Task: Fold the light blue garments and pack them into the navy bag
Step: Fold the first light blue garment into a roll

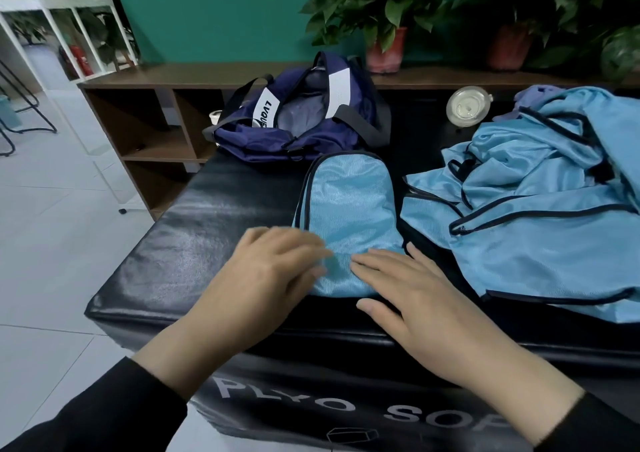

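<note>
One folded light blue garment (349, 216) near the front edge of the black surface (194, 230), pressed flat under the left hand (266, 278) and right hand (412, 295), fingers (304, 247) straight and holding nothing. Just beside it to the right, a heap of unfolded light blue garments (540, 209). Behind, at the back edge, navy bag (304, 112), unzipped and gaping. Round plastic lid (467, 105) between bag and heap; potted plants (384, 11) on the wooden shelf (166, 81) beyond.

the folded light blue mesh garment (349, 216) has black piping. the loose light blue garments (540, 216) match it. the navy fabric duffel bag (301, 129) carries white bands, lying on the glossy black padded counter (207, 237).
</note>
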